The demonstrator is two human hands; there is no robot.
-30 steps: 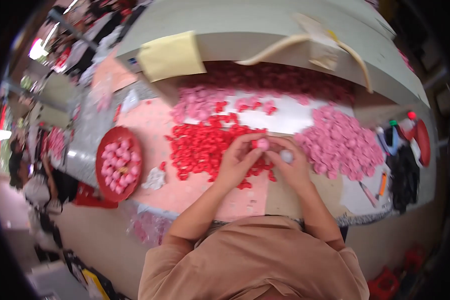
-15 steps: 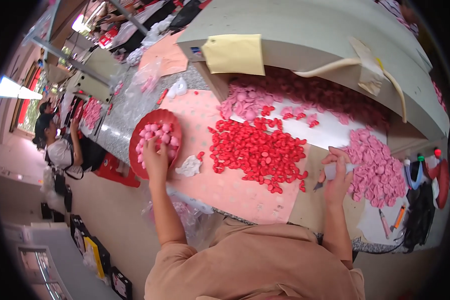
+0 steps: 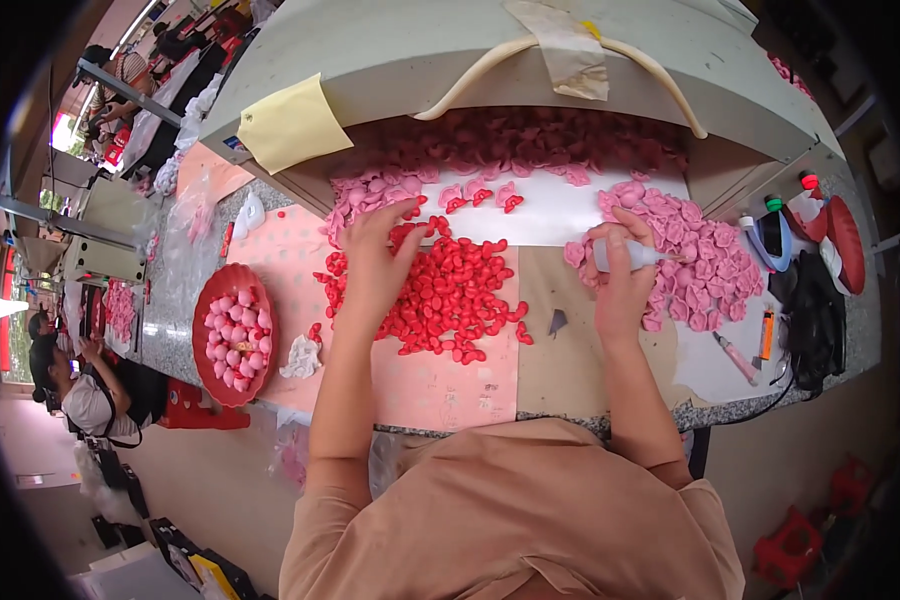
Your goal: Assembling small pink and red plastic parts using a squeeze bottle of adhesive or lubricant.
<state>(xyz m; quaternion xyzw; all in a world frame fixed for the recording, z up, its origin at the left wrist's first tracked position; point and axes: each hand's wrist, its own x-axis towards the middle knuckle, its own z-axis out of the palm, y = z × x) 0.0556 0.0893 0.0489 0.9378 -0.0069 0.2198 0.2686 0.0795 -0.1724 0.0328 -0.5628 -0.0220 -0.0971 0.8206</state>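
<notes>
Over the left part of a heap of small curved red pieces [image 3: 460, 290] reaches my left hand [image 3: 370, 260]. Its thumb and fingers are apart, and the fingertips are at a red piece beside the pink pieces [image 3: 395, 187] under the cabinet's front edge. My right hand [image 3: 622, 285] is wrapped round a small translucent squeeze bottle [image 3: 610, 256] with a thin nozzle. The nozzle points right, over a heap of ruffled pink pieces [image 3: 705, 275]. Several pink pieces with red parts [image 3: 482, 196] lie in a row on the white sheet [image 3: 550, 222].
A red basket [image 3: 268, 345] of pink balls stands at the left. The grey-green cabinet [image 3: 390, 90] overhangs the far side. Crumpled white tissue [image 3: 301, 357], a dark scrap [image 3: 557, 321], an orange cutter [image 3: 767, 334] and a black bundle [image 3: 816, 320] lie about. A person [image 3: 95, 390] sits further left.
My left hand has left the basket of pink balls and moved right to the red heap. My right hand still holds the bottle, now further forward by the pink heap. The view has turned right.
</notes>
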